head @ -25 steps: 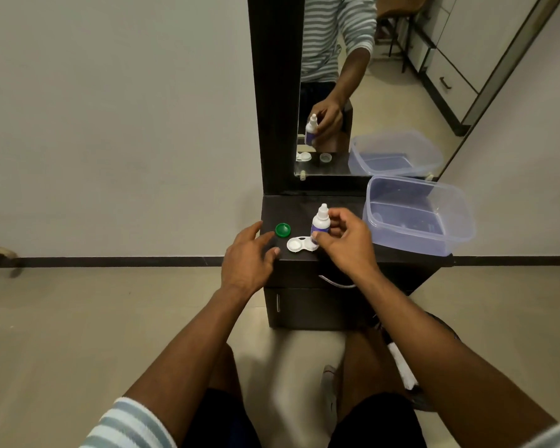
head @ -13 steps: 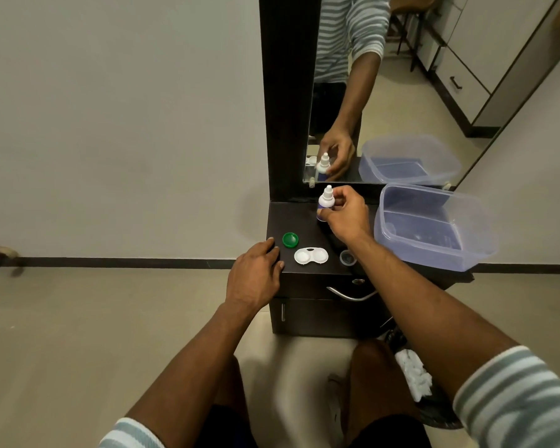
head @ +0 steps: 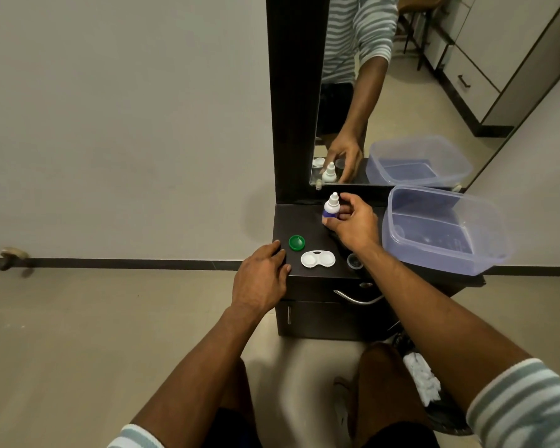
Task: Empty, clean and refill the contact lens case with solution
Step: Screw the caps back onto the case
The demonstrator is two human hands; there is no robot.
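A white two-well contact lens case point(head: 317, 259) lies open near the front edge of the dark cabinet top point(head: 299, 221). Left of it sits a green cap point(head: 296, 242), and a clear cap point(head: 354, 261) lies to its right by my forearm. My right hand point(head: 353, 224) grips a small white solution bottle point(head: 331, 205) with a purple label, upright at the back of the top near the mirror. My left hand point(head: 262, 279) rests flat on the front left corner, fingers apart, holding nothing.
A clear plastic tub point(head: 446, 227) stands on the right side of the cabinet top. A tall mirror point(head: 401, 92) in a dark frame rises behind. A drawer handle point(head: 358, 299) shows below the top. White tissue point(head: 424, 383) lies on the floor at the right.
My right hand carried the bottle from above the lens case back towards the mirror and lowered it there. The left hand stayed at the front left corner. The camera view shifted slightly.
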